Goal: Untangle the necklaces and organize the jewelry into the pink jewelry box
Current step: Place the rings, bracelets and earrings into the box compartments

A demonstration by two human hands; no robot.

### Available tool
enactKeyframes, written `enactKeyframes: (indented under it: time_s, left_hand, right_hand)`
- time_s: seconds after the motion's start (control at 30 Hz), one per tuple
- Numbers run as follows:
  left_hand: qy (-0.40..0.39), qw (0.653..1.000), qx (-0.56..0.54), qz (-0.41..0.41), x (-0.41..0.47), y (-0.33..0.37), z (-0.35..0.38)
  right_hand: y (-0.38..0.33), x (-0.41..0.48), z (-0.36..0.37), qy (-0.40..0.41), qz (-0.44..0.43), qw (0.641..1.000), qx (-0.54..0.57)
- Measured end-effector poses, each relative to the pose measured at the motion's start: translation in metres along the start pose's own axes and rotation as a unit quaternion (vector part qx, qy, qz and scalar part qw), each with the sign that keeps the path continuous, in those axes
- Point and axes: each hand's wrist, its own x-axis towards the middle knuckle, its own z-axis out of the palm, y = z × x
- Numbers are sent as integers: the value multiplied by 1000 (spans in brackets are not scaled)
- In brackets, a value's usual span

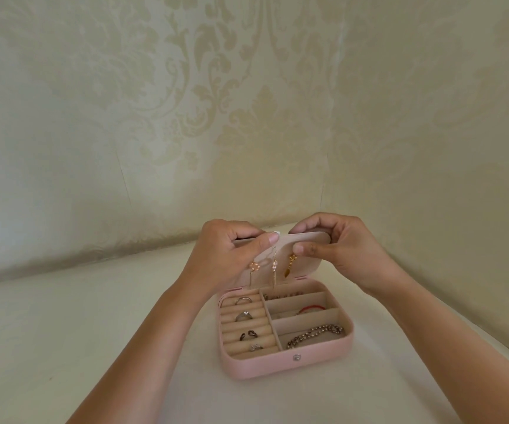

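The pink box [287,361] sits open on the white table [63,332]. Both hands grip its raised lid [305,258]: left hand [225,255] closed on the left edge, right hand [336,246] pinching the top right. Earrings [274,267] hang inside the lid; rings [244,316] and a chain [314,332] lie in the compartments.

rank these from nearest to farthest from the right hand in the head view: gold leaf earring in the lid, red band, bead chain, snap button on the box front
Measured from the right hand:
1. Gold leaf earring, hanging in the lid just beside the thumb.
2. Red band, in a middle right compartment.
3. Bead chain, in the front right compartment.
4. Snap button, on the box's front wall.
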Motion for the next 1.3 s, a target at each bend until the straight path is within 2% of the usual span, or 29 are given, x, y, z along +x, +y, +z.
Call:
enactKeyframes:
  time_s: [0.23, 0.43, 0.67, 0.8, 0.87, 1.0, 1.1, 1.17, 1.27, 1.3]
  left_hand:
    - [4, 1000, 2, 20, 0, 1, 2]
    - [-1, 999, 12, 45, -1, -2, 5]
    - [6, 999, 17, 48, -1, -1, 4]
    - [2, 999, 16, 45, -1, -1, 3]
    - [3, 999, 15, 38, 0, -2, 2]
    - [-1, 999, 12, 37, -1, -2, 4]
    - [-2, 999, 10, 39, 0, -3, 4]
    - [1, 999, 7, 32, 0, -3, 3]
    - [2, 1000, 9, 27, 0, -3, 3]
    - [0, 1000, 9, 21, 0, -3, 3]
  right_hand:
    - [-4, 2, 0, 15, 25, 1000, 0]
    - [-8, 2, -7, -24, 66, 997, 12]
    - [-9, 1, -3, -3, 49, 999, -8]
    - [-3, -3, 1, 28, -38, 992, -121]
    - [-2, -4, 1, 19, -64, 985, -157]
    - [-4, -2, -8, -34, -26, 994, -104]
    - [-3, -2, -7, -23, -20, 995, -92]
    - [-2, -2, -3, 1, -34, 990, -139]
    - [-2, -5, 3, 33, -110, 945, -306]
    - [-2, -6, 4, 36, -128, 935, -328]
